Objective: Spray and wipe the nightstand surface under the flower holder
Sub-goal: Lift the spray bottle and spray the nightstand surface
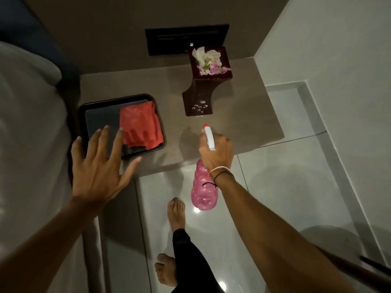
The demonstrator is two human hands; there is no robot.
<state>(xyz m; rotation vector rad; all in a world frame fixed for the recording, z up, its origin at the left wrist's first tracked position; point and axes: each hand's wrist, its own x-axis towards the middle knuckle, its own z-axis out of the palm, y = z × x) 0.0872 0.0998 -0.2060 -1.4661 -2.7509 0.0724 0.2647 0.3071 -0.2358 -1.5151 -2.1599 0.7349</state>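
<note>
A dark red-brown flower holder (201,89) with white and pink petals in its top stands on the beige nightstand (243,119), right of centre. Droplets speckle its front face. My right hand (218,151) grips a pink spray bottle (202,189), its white head and red nozzle pointing at the holder's base. My left hand (99,163) hovers with fingers spread over the near edge of a black tray (84,111). A red cloth (140,125) lies crumpled in that tray.
A bed with a light cover (27,144) borders the nightstand on the left. A dark wall panel (186,38) sits behind the holder. Glossy floor tiles (285,187) lie below, with my bare feet on them. A wall (338,49) rises on the right.
</note>
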